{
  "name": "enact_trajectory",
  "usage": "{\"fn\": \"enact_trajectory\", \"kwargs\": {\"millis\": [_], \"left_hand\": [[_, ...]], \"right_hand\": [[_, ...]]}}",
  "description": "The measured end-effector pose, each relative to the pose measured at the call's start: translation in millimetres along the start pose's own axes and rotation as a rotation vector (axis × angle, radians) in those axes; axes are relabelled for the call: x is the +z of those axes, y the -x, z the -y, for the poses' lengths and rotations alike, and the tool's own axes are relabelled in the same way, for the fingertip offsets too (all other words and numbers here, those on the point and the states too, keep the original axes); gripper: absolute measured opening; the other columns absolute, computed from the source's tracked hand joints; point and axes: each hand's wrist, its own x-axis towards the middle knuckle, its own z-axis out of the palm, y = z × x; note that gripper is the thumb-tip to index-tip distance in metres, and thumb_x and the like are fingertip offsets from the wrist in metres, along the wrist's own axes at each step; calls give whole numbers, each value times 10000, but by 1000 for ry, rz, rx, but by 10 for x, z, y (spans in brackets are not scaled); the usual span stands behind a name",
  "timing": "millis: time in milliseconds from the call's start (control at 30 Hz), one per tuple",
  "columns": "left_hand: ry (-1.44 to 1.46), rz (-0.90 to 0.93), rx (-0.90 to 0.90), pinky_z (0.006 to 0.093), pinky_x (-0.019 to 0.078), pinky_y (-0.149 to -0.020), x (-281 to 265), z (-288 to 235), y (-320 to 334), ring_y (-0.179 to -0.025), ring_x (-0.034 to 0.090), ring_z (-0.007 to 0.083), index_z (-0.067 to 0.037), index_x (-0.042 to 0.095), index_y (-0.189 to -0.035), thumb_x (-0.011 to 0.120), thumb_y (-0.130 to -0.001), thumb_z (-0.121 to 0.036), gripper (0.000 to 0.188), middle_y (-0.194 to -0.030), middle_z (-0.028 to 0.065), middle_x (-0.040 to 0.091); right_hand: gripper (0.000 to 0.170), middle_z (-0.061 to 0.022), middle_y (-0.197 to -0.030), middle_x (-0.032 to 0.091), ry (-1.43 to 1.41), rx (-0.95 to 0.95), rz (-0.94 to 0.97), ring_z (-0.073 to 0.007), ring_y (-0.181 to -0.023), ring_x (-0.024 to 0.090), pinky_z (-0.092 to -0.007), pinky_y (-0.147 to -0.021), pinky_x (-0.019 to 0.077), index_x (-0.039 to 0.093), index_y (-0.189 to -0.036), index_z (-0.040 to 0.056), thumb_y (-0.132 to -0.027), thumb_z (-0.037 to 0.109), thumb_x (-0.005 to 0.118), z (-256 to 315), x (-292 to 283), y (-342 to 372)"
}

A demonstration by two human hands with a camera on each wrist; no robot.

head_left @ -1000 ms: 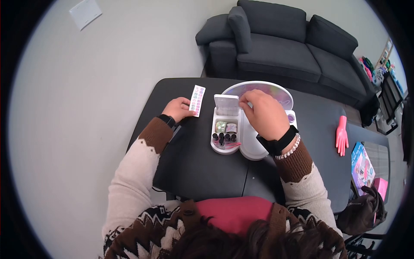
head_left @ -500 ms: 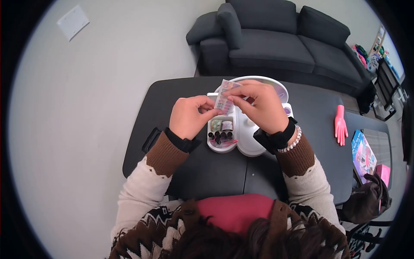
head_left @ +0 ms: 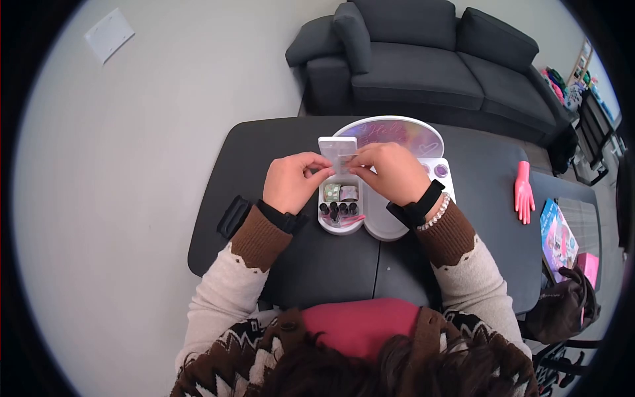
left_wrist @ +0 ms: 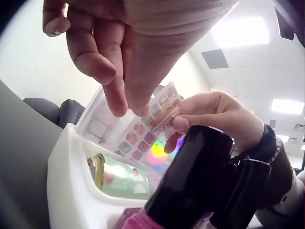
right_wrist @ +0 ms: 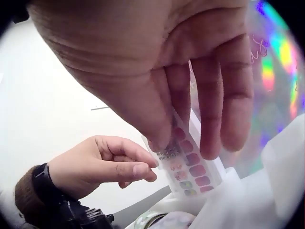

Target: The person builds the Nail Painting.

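Over the white vanity case (head_left: pixel 338 231), both hands hold a sheet of printed nail stickers (right_wrist: pixel 196 164). My right hand (head_left: pixel 397 173) pinches its upper part, together with a small clear strip (left_wrist: pixel 167 121). Silvery gems (right_wrist: pixel 167 153) show under the right thumb in the right wrist view. At the sheet's other edge, the thumb and forefinger of my left hand (head_left: pixel 291 182) pinch it. The sheet stands upright at the raised clear lid (head_left: pixel 337 140) of the back left compartment. Two patterned rolls (head_left: pixel 340 192) and several black-capped polish bottles (head_left: pixel 338 210) sit in the case.
Behind the case stands its rounded back panel (head_left: pixel 397 129). A pink model hand (head_left: pixel 522 195) lies at the table's right. Beyond it are a printed box (head_left: pixel 559 235), a pink box (head_left: pixel 588 266) and a dark bag (head_left: pixel 562 311). A grey sofa (head_left: pixel 423 79) is behind.
The left hand has brought the sticker sheet from the table's left to the case. The right hand has taken hold of it too, and both have lowered it to the raised lid.
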Motion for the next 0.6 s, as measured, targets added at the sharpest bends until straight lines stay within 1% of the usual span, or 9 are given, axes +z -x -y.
{"fn": "enact_trajectory", "kwargs": {"millis": [167,233,267,333,367,433,467,533,600], "left_hand": [[32,66,-61,261,542,-696,-18,-79,88,-744,657,78,-47,856,-1044,845,-957,-222,195,-929,48,833],[222,163,-100,252,526,-690,-24,-92,111,-749,638,63,-36,849,-1074,786,-1026,-263,240,-939,31,836],[221,161,-101,252,526,-690,-25,-88,113,-749,638,63,-36,849,-1074,786,-1026,-263,240,-939,31,836],[464,237,-138,242,510,-718,-17,-67,116,-785,629,53,-22,829,-1147,732,-1075,-275,281,-989,27,836],[463,238,-138,242,510,-718,-20,-23,102,-785,629,53,-22,829,-1147,732,-1075,-275,281,-989,27,836],[774,332,-158,235,501,-760,-50,58,53,-824,624,46,-12,804,-1212,725,-1082,-250,282,-1050,53,833],[772,334,-156,235,501,-760,-49,54,71,-824,624,46,-12,804,-1212,725,-1082,-250,282,-1050,53,833],[708,223,-132,241,529,-769,-53,26,139,-882,670,62,45,789,-1210,715,-1094,-267,341,-1061,70,827],[692,176,-144,243,513,-762,-55,76,144,-840,645,68,4,808,-1195,747,-1064,-241,284,-1029,56,823]], "right_hand": [[109,-81,-1105,752,45,-16,-65,-315,-1016,745,-442,-865,599,850,-959,94,-921,145,761,32,42,36],[95,-72,-1146,726,52,-20,-102,-311,-1016,740,-441,-853,598,852,-951,100,-913,151,781,121,-13,42],[83,-68,-1166,701,40,-59,-132,-309,-1004,734,-436,-845,595,854,-944,104,-896,151,806,174,-47,39],[77,-65,-1187,676,27,-95,-163,-306,-991,729,-430,-836,592,857,-937,108,-879,151,830,255,-102,27],[76,-65,-1191,675,10,-105,-175,-302,-988,725,-422,-833,589,858,-929,109,-868,153,845,287,-123,21],[78,-66,-1196,674,-6,-113,-190,-297,-984,722,-414,-831,586,859,-921,109,-857,154,860,325,-155,26],[97,-70,-1198,671,-10,-127,-167,-296,-996,719,-411,-842,587,859,-936,111,-851,157,868,336,-169,33],[118,-74,-1199,668,-13,-140,-145,-294,-1008,717,-408,-853,588,860,-952,114,-845,160,877,334,-195,37],[286,-91,-1226,659,-25,-246,-132,-279,-1026,697,-392,-854,588,843,-1089,119,-813,129,914,307,-230,45]]}}
